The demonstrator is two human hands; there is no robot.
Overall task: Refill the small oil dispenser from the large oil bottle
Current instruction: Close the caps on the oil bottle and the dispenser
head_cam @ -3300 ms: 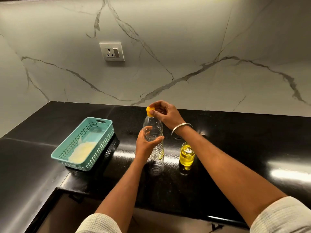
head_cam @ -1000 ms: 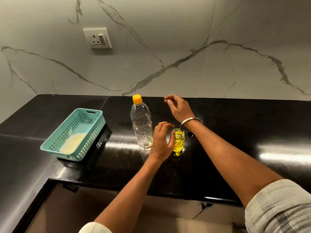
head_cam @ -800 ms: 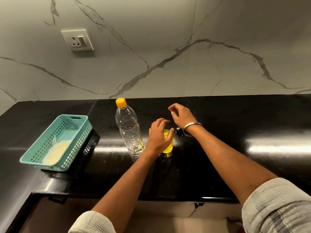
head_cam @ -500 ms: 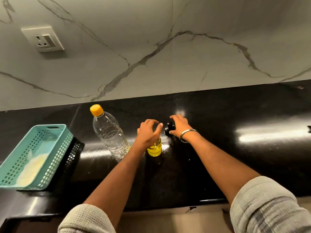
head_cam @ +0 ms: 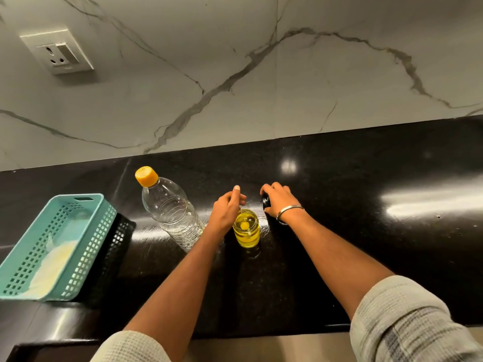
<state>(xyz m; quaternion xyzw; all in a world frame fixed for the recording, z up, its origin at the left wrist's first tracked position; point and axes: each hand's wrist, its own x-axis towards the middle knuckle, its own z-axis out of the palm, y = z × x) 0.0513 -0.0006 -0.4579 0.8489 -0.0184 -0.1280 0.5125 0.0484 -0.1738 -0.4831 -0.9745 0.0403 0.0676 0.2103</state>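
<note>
The large clear oil bottle point(head_cam: 171, 211) stands on the black counter with its orange cap point(head_cam: 146, 176) on; it looks almost empty. To its right stands the small glass dispenser point(head_cam: 246, 228), uncapped and full of yellow oil. My left hand point(head_cam: 225, 212) rests against the dispenser's left side at the rim, fingers curled around it. My right hand point(head_cam: 278, 201) is just right of the dispenser, closed over a small black lid point(head_cam: 266, 202) that touches the counter.
A teal plastic basket point(head_cam: 56, 246) holding a pale cloth sits at the left, over a black basket point(head_cam: 115, 246). The marble wall with a socket point(head_cam: 58, 52) rises behind. The counter's front edge point(head_cam: 261, 333) runs below my forearms.
The bottle, held and capped earlier, now stands alone. My left hand moved to the dispenser. My right hand came down onto the black lid behind the dispenser. The camera view shifted right and tilted.
</note>
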